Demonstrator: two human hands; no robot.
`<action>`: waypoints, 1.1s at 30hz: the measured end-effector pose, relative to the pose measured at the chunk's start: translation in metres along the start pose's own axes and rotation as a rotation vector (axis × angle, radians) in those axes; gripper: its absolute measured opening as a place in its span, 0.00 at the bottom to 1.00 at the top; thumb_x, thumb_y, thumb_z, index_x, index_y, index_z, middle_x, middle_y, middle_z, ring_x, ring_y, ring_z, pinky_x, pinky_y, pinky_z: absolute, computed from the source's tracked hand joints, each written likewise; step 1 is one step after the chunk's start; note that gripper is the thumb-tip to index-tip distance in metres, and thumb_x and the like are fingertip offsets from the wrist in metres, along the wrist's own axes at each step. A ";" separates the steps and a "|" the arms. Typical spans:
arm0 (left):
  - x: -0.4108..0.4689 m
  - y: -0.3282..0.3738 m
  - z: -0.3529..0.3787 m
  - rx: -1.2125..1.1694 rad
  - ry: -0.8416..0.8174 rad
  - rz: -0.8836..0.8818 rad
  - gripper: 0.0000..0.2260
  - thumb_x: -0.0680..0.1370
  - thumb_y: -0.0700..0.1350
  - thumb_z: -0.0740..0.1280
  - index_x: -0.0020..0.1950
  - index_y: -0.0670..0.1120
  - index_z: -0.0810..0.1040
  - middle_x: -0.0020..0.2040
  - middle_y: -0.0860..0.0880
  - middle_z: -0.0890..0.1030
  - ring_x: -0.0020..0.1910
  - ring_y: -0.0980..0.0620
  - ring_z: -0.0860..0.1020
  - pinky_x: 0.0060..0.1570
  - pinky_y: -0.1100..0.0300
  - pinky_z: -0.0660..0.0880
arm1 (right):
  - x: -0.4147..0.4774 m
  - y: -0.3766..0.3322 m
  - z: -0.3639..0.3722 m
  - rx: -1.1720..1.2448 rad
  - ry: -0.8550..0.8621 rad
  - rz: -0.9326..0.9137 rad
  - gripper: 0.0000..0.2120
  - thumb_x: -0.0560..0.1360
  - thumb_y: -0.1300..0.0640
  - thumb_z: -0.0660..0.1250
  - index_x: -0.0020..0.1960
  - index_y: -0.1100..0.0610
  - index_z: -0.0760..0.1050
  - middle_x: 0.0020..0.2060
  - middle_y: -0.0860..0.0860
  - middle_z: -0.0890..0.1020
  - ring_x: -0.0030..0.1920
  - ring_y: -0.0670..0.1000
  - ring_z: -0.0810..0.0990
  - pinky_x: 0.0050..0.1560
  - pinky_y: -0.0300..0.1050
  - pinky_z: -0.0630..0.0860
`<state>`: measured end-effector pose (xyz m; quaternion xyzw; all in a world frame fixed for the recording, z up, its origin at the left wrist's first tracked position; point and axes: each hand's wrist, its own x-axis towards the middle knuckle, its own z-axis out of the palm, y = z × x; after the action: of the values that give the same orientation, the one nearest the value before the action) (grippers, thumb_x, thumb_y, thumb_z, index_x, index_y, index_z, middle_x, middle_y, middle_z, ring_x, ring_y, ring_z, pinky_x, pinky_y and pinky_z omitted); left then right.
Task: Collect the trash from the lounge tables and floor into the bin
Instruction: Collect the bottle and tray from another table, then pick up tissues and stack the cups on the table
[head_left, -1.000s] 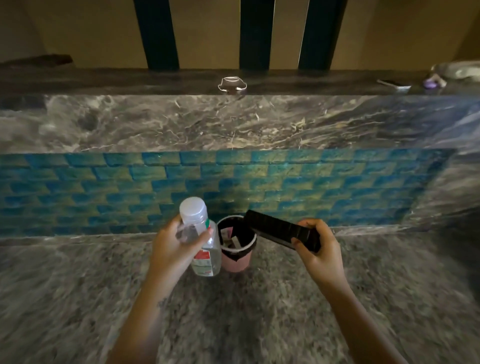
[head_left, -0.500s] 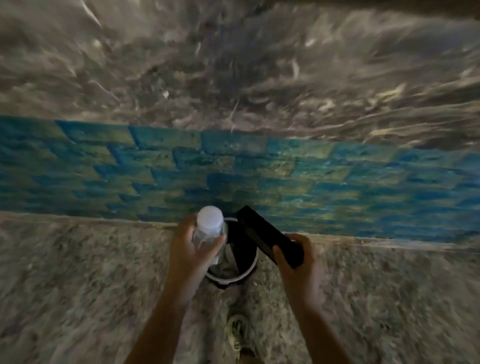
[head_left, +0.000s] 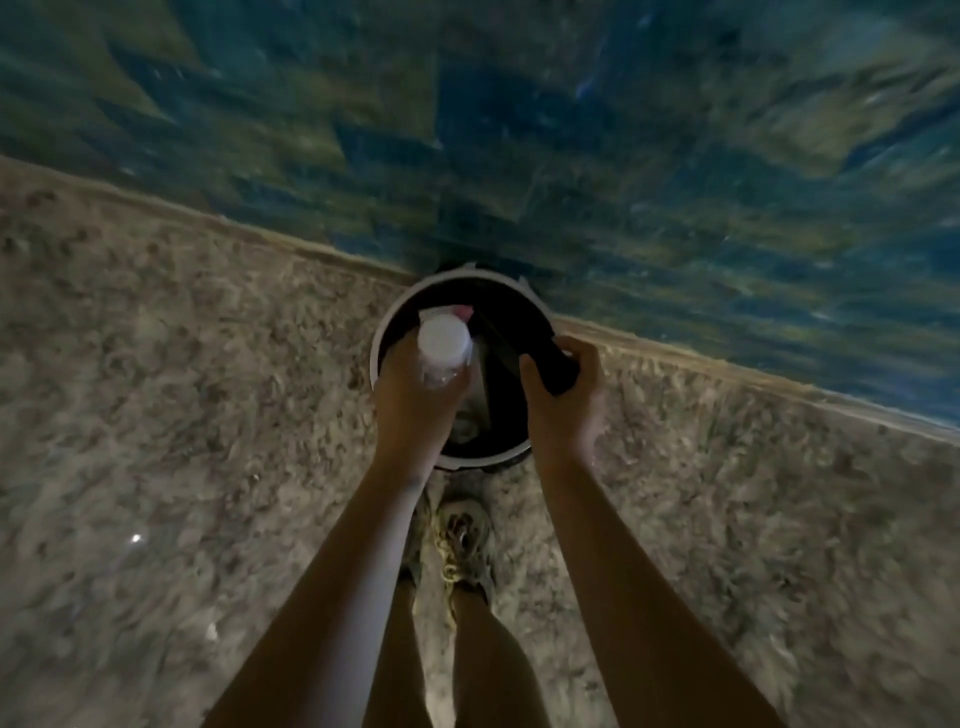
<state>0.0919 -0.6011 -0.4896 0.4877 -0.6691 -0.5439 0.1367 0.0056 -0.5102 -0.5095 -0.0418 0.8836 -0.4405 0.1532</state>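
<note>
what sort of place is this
Likely an indoor lounge or bar corner: speckled stone floor, blue tiled wall, and a small bin at its foot, with a bottle and a black box held over it.

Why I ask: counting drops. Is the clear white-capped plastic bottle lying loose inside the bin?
No, the left hand grips the bottle above the round white-rimmed bin.

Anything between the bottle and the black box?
Nothing solid. In the head view, the bottle in the left hand and the black box in the right hand are apart over the bin. The gap shows only its dark inside.
</note>
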 end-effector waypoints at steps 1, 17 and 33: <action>0.004 -0.009 0.005 -0.007 -0.002 -0.015 0.16 0.73 0.42 0.72 0.59 0.42 0.76 0.41 0.52 0.76 0.36 0.66 0.74 0.35 0.80 0.67 | 0.002 0.007 0.007 -0.004 -0.021 0.003 0.15 0.71 0.57 0.71 0.56 0.57 0.73 0.52 0.54 0.79 0.52 0.52 0.77 0.50 0.45 0.76; 0.013 0.090 -0.063 -0.201 0.036 0.161 0.04 0.76 0.42 0.68 0.50 0.47 0.79 0.43 0.55 0.81 0.44 0.63 0.79 0.42 0.74 0.71 | -0.005 -0.126 -0.010 0.170 -0.346 -0.406 0.03 0.76 0.56 0.63 0.48 0.52 0.75 0.40 0.40 0.78 0.41 0.38 0.78 0.42 0.30 0.72; -0.191 0.288 -0.397 -0.267 0.728 0.439 0.06 0.74 0.41 0.65 0.50 0.45 0.78 0.47 0.47 0.81 0.49 0.51 0.80 0.51 0.57 0.76 | -0.248 -0.472 -0.037 0.586 -0.981 -1.030 0.07 0.73 0.53 0.61 0.46 0.54 0.75 0.41 0.46 0.79 0.45 0.52 0.80 0.47 0.52 0.76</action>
<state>0.3233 -0.7038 -0.0283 0.4721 -0.5888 -0.3765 0.5373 0.2009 -0.7167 -0.0570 -0.5965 0.4308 -0.6033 0.3078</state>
